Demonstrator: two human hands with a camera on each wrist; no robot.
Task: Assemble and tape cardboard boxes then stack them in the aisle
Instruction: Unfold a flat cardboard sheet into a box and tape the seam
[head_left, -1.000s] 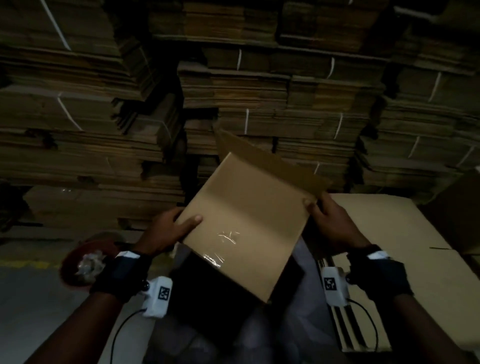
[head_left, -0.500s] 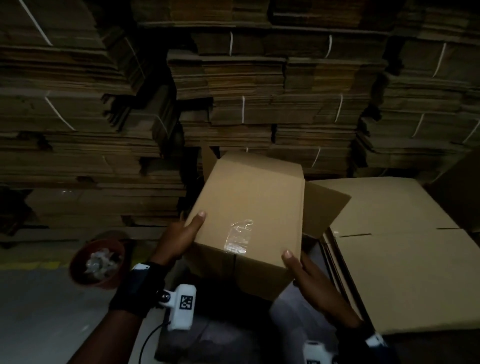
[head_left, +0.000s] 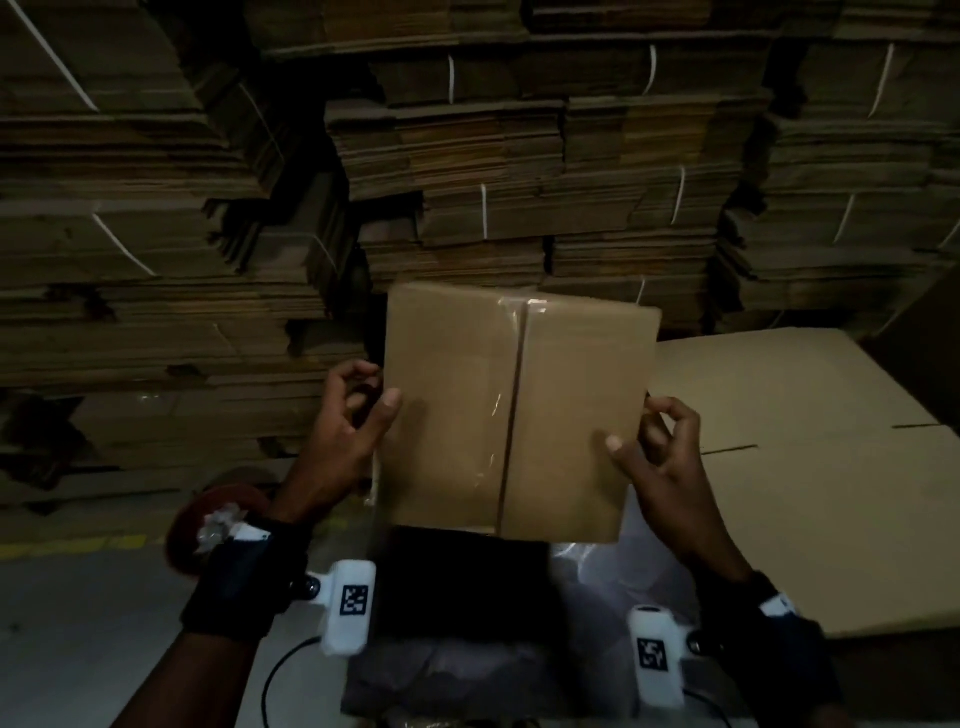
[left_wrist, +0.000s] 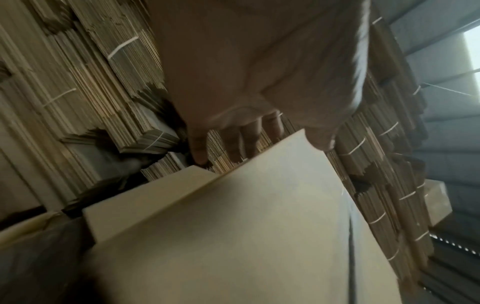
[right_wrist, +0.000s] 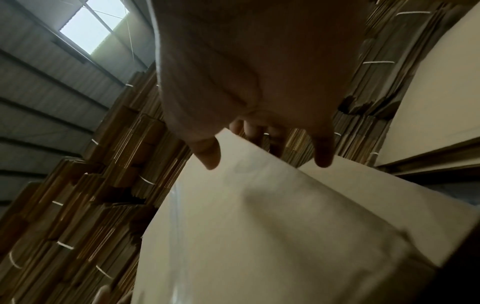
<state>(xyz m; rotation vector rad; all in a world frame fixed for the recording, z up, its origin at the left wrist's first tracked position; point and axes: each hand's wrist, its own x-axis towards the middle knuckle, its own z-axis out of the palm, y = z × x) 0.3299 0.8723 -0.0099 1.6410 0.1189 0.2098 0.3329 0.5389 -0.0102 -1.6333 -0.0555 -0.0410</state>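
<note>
Head view: box seam already taped; box clamped, thumb on top, by left hand and right hand. Stacking judged outstanding.

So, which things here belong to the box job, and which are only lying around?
Job:
- box, seam taped, held by left hand and right hand
- flat cardboard sheet to its right
- bundled flat cartons behind

Lying about:
- red bowl of scraps on the floor
- dark bag under the box
</note>
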